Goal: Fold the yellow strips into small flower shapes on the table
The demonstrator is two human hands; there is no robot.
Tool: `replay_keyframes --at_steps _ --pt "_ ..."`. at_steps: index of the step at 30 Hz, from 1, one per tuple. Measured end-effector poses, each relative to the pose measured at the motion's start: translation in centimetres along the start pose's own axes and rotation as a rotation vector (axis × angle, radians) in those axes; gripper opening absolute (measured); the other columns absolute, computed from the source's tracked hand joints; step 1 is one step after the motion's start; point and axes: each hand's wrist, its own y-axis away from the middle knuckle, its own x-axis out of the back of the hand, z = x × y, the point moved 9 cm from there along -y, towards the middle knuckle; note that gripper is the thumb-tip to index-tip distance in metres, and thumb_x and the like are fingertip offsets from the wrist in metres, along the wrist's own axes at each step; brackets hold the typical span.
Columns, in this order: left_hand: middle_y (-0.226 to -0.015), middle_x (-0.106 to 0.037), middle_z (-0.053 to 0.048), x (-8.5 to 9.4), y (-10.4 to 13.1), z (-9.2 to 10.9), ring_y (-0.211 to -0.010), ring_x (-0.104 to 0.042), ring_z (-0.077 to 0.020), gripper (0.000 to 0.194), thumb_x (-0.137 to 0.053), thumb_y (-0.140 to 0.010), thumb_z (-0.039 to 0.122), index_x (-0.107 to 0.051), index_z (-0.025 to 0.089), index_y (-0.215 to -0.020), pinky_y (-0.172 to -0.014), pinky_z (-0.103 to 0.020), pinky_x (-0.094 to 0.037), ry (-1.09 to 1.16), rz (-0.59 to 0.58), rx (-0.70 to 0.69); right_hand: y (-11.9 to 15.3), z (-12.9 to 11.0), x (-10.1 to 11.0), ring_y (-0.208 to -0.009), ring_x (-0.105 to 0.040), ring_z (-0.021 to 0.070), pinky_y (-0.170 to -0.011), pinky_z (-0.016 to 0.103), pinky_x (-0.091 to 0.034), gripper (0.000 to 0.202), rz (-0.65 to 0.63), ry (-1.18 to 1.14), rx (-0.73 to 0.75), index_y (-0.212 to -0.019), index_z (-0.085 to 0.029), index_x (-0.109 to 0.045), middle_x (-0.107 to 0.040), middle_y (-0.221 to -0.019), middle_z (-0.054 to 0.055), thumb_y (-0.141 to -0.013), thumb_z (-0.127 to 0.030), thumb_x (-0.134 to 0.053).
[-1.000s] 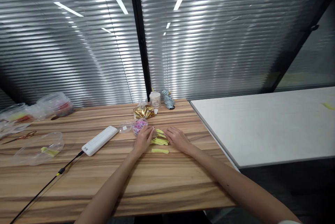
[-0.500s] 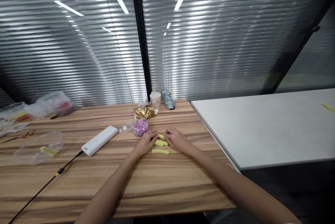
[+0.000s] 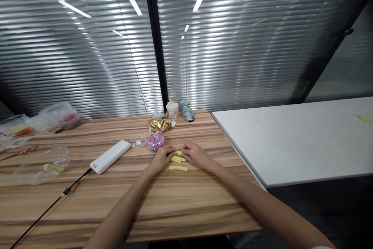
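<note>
Yellow strips lie on the wooden table between my hands. My left hand (image 3: 162, 158) has its fingers closed on the left end of the farthest yellow strip (image 3: 178, 152). On the right end of that same strip, my right hand (image 3: 196, 154) is closed as well. Just nearer to me is a small group of yellow strips (image 3: 177, 159), partly beneath the fingertips. One separate yellow strip (image 3: 178, 168) lies closest to me. Beyond my left hand stands a round clear tub of pink and purple bands (image 3: 155, 141).
A clear lid (image 3: 138, 141) and a white power strip (image 3: 110, 156) lie left. Gold wrapper (image 3: 160, 124), paper cup (image 3: 172, 111) and blue-grey wrapper (image 3: 187, 110) stand behind. Scissors (image 3: 27, 150) and clear containers (image 3: 60, 115) are far left; a white table (image 3: 291, 144) adjoins right.
</note>
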Motion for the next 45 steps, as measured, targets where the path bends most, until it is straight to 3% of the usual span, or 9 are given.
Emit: replay_keyframes --at_steps 8,19,24,30,39,45 --pt "-0.08 -0.064 -0.006 -0.1 0.1 0.4 -0.075 -0.056 -0.0156 0.014 -0.052 -0.078 0.02 -0.065 0.015 -0.082 -0.07 -0.025 -0.042 -0.019 -0.01 -0.04 -0.1 -0.6 0.2 -0.08 -0.048 0.0152 -0.069 0.027 -0.039 0.024 0.011 -0.021 0.037 -0.095 -0.017 -0.059 -0.053 -0.083 0.006 -0.086 -0.033 -0.044" --pt "-0.079 -0.064 -0.006 -0.2 0.1 0.5 -0.074 -0.057 -0.0153 0.015 -0.054 -0.077 0.025 -0.065 0.015 -0.082 -0.069 -0.025 -0.042 0.021 -0.014 -0.037 -0.1 -1.4 -0.3 -0.078 -0.047 0.0154 -0.067 0.026 -0.039 0.011 -0.069 0.077 0.059 -0.088 -0.014 -0.057 -0.053 -0.083 0.007 -0.084 -0.017 -0.047" --pt "-0.083 -0.065 -0.008 0.1 0.1 0.5 -0.078 -0.057 -0.0176 0.024 -0.053 -0.077 0.034 -0.066 0.016 -0.084 -0.073 -0.028 -0.043 0.055 -0.006 0.022 -0.1 -0.8 -0.5 -0.08 -0.047 0.0166 -0.066 0.026 -0.04 0.01 -0.078 0.042 0.009 -0.089 -0.014 -0.056 -0.054 -0.084 0.007 -0.082 -0.013 -0.049" --pt "-0.089 -0.067 -0.007 0.4 0.1 -0.1 -0.081 -0.06 -0.0193 0.029 -0.049 -0.079 0.037 -0.068 0.016 -0.086 -0.075 -0.029 -0.045 0.228 -0.014 0.137 0.0 -0.7 0.1 -0.082 -0.047 0.0166 -0.068 0.026 -0.04 0.011 -0.002 0.019 -0.021 -0.09 -0.014 -0.055 -0.053 -0.085 0.007 -0.083 -0.013 -0.047" --pt "-0.089 -0.067 -0.011 -0.2 0.6 -2.0 -0.079 -0.061 -0.0212 0.037 -0.064 -0.064 0.038 -0.067 0.01 -0.088 -0.07 -0.031 -0.048 0.54 0.073 0.398 0.0 -1.1 0.6 -0.078 -0.048 0.0155 -0.066 0.025 -0.041 0.013 0.068 0.023 0.011 -0.092 -0.015 -0.054 -0.053 -0.083 0.006 -0.085 -0.013 -0.043" --pt "-0.082 -0.068 -0.01 0.1 0.7 -2.2 -0.075 -0.061 -0.0202 0.035 -0.068 -0.059 0.037 -0.068 0.01 -0.08 -0.071 -0.031 -0.048 0.561 0.127 0.418 -0.1 -1.3 0.7 -0.078 -0.049 0.0151 -0.065 0.024 -0.042 0.015 0.058 0.001 0.014 -0.094 -0.016 -0.056 -0.054 -0.082 0.007 -0.085 -0.016 -0.044"
